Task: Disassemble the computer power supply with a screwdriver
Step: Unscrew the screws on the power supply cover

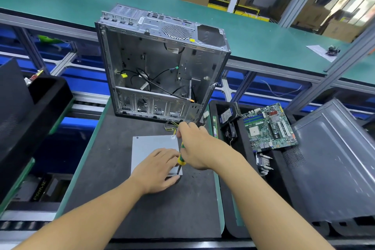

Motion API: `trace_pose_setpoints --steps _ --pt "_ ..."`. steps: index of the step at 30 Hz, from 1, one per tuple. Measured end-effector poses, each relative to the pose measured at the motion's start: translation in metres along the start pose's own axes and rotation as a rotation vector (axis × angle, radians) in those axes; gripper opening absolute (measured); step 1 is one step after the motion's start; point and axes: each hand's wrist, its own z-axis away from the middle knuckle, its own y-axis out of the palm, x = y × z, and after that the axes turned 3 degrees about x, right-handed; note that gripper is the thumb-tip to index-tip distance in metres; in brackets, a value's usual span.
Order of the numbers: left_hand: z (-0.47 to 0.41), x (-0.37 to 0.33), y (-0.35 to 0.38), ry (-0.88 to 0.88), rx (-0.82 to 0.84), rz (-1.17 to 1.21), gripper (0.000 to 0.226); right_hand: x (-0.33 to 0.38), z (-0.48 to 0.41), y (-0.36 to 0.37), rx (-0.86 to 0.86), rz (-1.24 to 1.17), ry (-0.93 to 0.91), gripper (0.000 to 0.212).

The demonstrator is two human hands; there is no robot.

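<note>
The grey power supply (151, 149) lies flat on the dark mat in front of me, its yellow and black wires (170, 127) running out at the far end. My left hand (157, 170) rests on its near right part, fingers spread, thumb at the box's near edge. My right hand (194, 144) grips the yellow and green screwdriver (180, 160) from above. The tool stands almost upright, and its dark tip meets the box's near right corner.
An empty open computer case (160, 63) stands just behind the power supply. To the right, a black tray (241, 132) holds a motherboard (269, 127), a drive and screwdriver bits. A grey case panel (332, 168) lies further right. Black foam trays (30, 111) sit at the left.
</note>
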Motion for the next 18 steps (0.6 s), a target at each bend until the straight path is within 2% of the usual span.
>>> trace_pose_setpoints --steps 5,8,13,18 --pt "0.0003 -0.0022 -0.0019 0.063 -0.077 -0.028 0.018 0.0021 0.0025 0.0052 0.009 0.031 0.036 0.032" --pt "0.0012 -0.0014 -0.0010 0.075 -0.077 -0.077 0.018 0.0021 0.0034 0.0077 -0.059 0.042 0.103 0.040" --pt "-0.0003 -0.0022 -0.0030 0.065 -0.090 -0.065 0.019 0.0023 0.0021 0.0073 -0.062 0.038 0.064 0.018" --pt "0.0001 -0.0013 -0.0005 0.042 -0.070 -0.051 0.024 0.0007 0.0029 0.0002 0.066 -0.030 0.047 0.034"
